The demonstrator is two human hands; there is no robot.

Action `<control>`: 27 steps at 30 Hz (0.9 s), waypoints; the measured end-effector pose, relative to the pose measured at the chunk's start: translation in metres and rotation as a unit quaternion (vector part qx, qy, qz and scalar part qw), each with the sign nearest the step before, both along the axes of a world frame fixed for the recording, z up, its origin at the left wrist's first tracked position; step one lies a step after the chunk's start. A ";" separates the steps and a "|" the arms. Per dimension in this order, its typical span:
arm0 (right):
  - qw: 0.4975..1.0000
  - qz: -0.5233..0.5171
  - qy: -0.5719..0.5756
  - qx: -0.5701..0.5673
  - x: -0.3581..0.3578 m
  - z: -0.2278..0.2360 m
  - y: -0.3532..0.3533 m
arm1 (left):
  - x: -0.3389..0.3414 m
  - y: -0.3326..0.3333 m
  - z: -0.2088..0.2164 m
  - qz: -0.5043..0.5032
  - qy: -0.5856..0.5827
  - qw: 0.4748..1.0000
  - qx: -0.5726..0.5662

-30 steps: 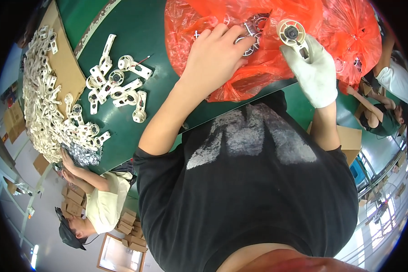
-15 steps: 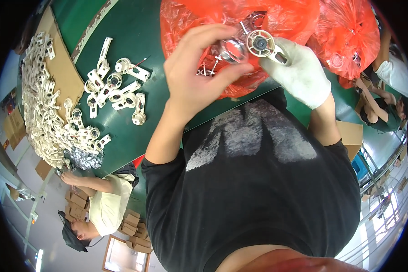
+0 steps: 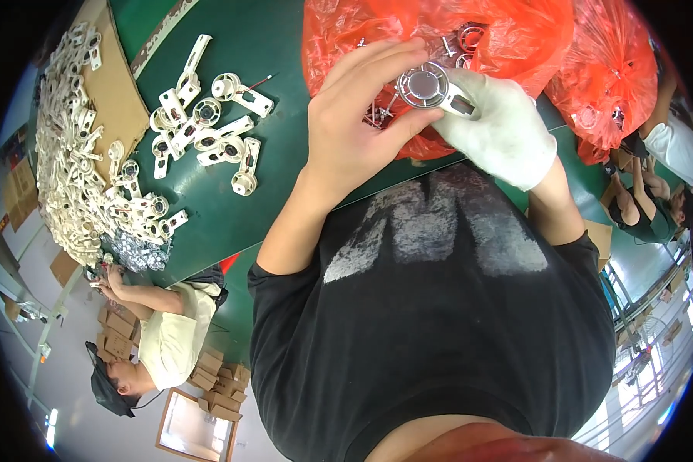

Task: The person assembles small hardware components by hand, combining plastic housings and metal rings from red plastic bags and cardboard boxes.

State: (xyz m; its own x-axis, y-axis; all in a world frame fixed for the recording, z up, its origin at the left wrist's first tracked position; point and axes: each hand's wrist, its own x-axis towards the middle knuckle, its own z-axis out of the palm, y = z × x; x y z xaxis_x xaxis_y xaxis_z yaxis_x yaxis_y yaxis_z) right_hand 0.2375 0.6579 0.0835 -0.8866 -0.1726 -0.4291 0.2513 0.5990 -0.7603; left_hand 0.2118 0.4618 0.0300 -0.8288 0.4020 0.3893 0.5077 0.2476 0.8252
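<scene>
My right hand (image 3: 500,131), in a white glove, grips a cream plastic bracket with a round metal disc (image 3: 427,83) in its ring. My bare left hand (image 3: 354,131) meets it from the left, thumb and fingertips pinched on the disc's rim. Both hands hover over the near edge of an open orange plastic bag (image 3: 346,38) that lies on the green table (image 3: 277,69). Small metal rings and pins (image 3: 466,38) show inside the bag, behind my hands.
Several finished cream brackets (image 3: 208,131) lie on the green table to my left. Farther left, a big heap of them (image 3: 77,177) covers a cardboard sheet. A second orange bag (image 3: 616,77) sits at right. One seated person (image 3: 169,339) works at lower left, another (image 3: 654,192) at right.
My left hand left the orange bag and came to the bracket. My right hand carried the bracket left and closer to my body, so both hands now meet on it.
</scene>
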 end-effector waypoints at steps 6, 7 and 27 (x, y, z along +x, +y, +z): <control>0.990 0.042 -0.019 -0.134 -0.002 -0.012 0.006 | 0.004 -0.001 -0.007 -0.008 -0.041 0.996 0.082; 0.975 0.030 -0.088 -0.204 -0.003 -0.008 0.009 | 0.002 -0.002 -0.007 -0.008 -0.042 0.996 0.082; 0.977 0.080 0.195 0.031 0.010 -0.047 -0.008 | -0.012 -0.011 -0.005 -0.167 -0.247 0.943 0.146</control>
State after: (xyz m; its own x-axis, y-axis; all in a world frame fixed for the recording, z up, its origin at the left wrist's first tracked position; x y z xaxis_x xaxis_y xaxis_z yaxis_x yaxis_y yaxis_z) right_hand 0.2477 0.6494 0.0368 -0.9487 -0.3065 -0.0773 -0.1511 0.6546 -0.7407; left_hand 0.1999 0.4511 0.0249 -0.7844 0.6080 0.1232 0.0535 -0.1315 0.9899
